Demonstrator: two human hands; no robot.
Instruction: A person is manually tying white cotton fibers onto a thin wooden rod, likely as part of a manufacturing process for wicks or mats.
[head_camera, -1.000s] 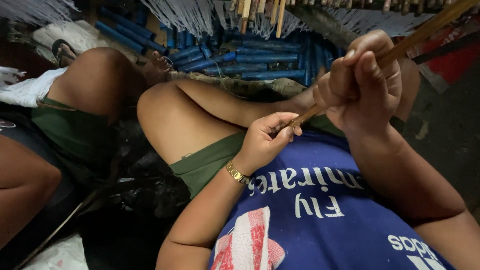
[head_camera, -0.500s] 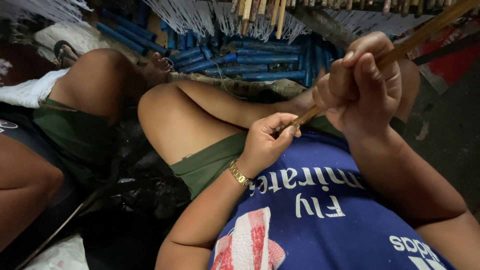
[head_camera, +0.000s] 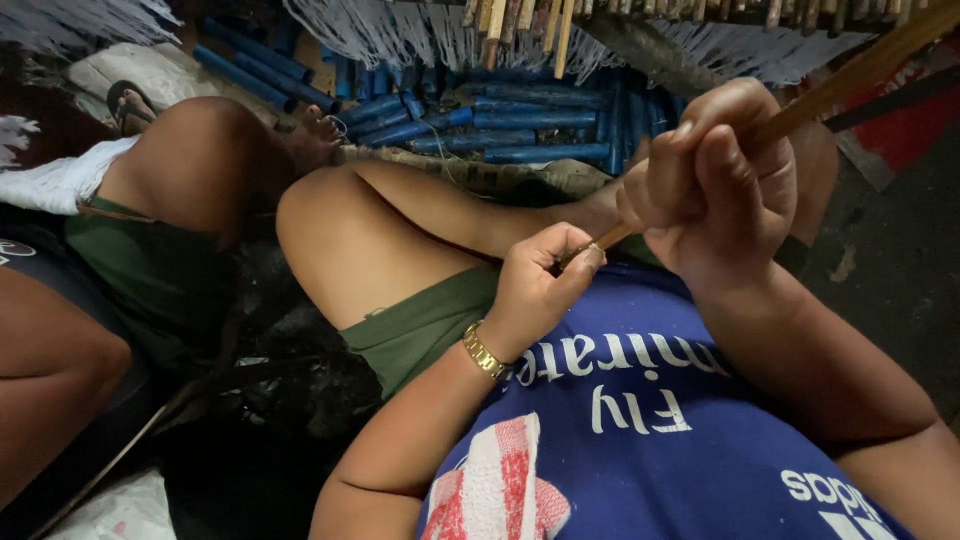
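Little has moved since the earlier frames: our right hand (head_camera: 715, 180) has kept its fist wrapped around the thin brown stick (head_camera: 850, 75), and our left hand (head_camera: 540, 285) has only curled its fingers (head_camera: 585, 262) a touch tighter over the stick's near tip. We hold the stick in front of our chest, above the blue shirt (head_camera: 640, 440) and the bent knee (head_camera: 320, 210). Its long axis runs on a diagonal, from the near tip pinched in the left hand up and away to the far right, where the far end passes out of view at the top corner. As we judge it, the left pinch is slight and sits at the very tip, so a twist from the right fist could pull the tip free; a hard bend between the two hands might also snap so thin a stick. Far off lie blue tubes (head_camera: 520, 130) on the floor, under a fringe of white threads (head_camera: 400, 30).
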